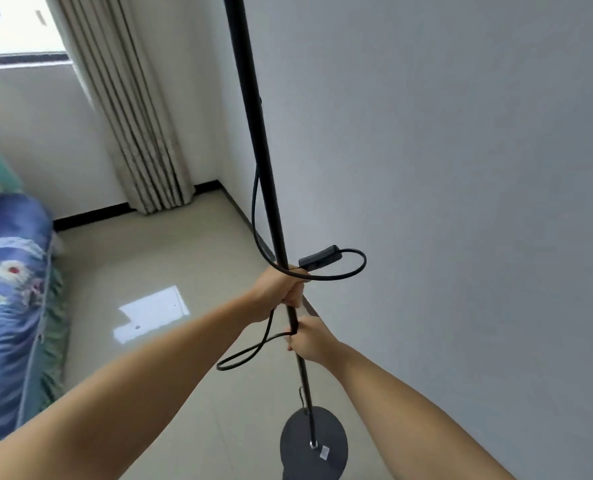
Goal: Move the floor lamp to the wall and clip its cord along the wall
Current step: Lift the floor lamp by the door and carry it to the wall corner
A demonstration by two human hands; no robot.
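While both hands gripped its thin black metal pole (253, 109), the floor lamp stood right beside the pale grey wall (461, 168).

Left hand (281, 289) was wrapped tight round the pole, higher up, pinning the black cord (253, 209) against it, likely so the slack and the inline switch (317, 257) wouldn't drag. Right hand (310, 337) was closed round the pole just below, another cord loop caught in its fingers. Both forearms reached out forward. Round dark base (314, 441) sat near the skirting; touching the floor or lifted, I couldn't tell.
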